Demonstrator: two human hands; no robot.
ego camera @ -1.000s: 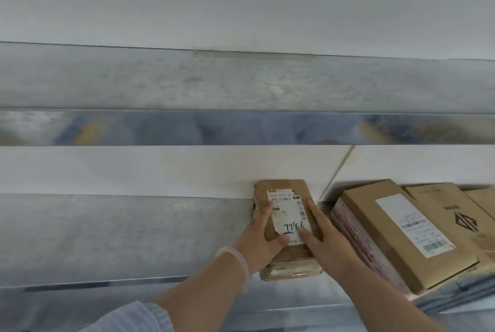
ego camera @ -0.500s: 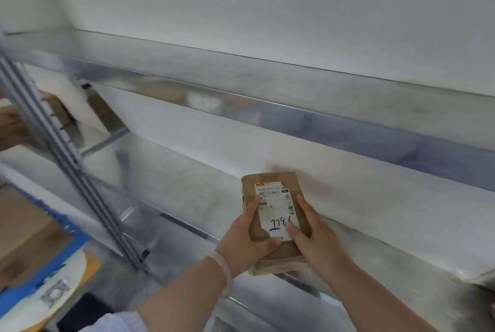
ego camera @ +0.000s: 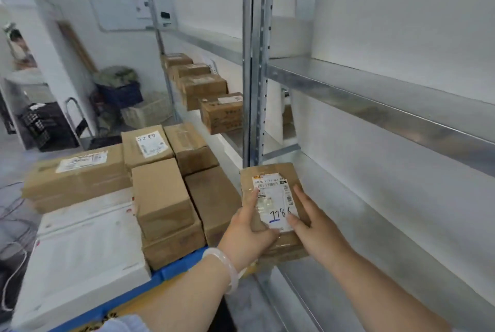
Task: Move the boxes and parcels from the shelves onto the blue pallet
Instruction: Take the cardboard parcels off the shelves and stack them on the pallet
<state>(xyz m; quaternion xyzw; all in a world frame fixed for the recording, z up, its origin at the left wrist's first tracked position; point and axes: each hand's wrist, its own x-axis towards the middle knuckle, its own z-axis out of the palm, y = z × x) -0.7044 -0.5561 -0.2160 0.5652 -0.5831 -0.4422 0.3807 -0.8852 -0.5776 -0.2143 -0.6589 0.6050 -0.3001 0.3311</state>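
I hold a small brown parcel [ego camera: 270, 175] with a white label marked 7786 in front of me, clear of the shelf. My left hand [ego camera: 247, 235] grips its left edge, thumb across the label. My right hand [ego camera: 312, 227] grips its right edge, thumb on the label too. The blue pallet [ego camera: 171, 271] lies low at the left, its edge showing under several stacked brown boxes [ego camera: 163, 197] and a large white box [ego camera: 80, 248].
A steel shelf upright [ego camera: 254, 63] rises just behind the parcel. Bare metal shelves [ego camera: 375, 101] run along the right. More brown boxes [ego camera: 211, 101] sit on a farther shelf. Crates, a basket and a hand trolley [ego camera: 77, 122] stand at the back left.
My view swung left from the shelf toward the pallet. Both hands carried the parcel off the shelf and leftward, keeping the same grip.
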